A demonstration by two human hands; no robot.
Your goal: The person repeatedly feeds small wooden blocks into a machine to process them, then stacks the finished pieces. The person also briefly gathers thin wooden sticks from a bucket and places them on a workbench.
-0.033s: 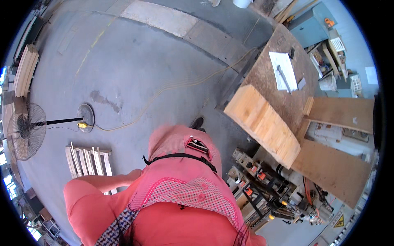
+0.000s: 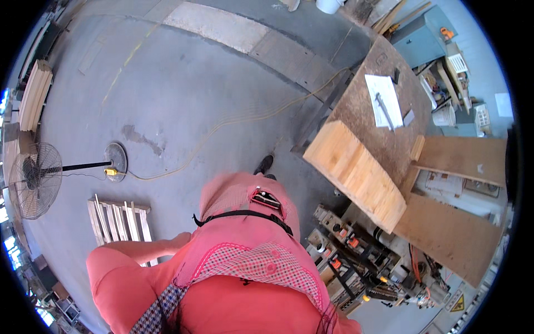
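Sharply bent, the left arm (image 2: 117, 261) swings its elbow well out to the person's left, and the forearm (image 2: 147, 246) folds back in toward the waist. The left hand (image 2: 182, 239) ends up against the side of the pink apron (image 2: 239, 195), just below a black strap (image 2: 239, 212); its fingers are hidden, so I cannot tell whether it is spread, curled or holding something. Of the right arm, only a bit of pink sleeve (image 2: 347, 325) shows at the lower edge; the right hand is out of view, and its state cannot be told.

A thick light wooden block (image 2: 356, 175), made up of joined strips, sits along the near edge of the brown bench (image 2: 384, 136), ahead and to the person's right, well apart from the left hand. Farther along the bench, a grey measuring tool (image 2: 384, 109) lies on a white sheet (image 2: 389, 92), with a small grey piece (image 2: 409, 117) just beside the sheet. Nearest the left arm, pale wooden strips (image 2: 117, 220) lie near the floor. One dark shoe (image 2: 264, 164) shows beyond the apron.
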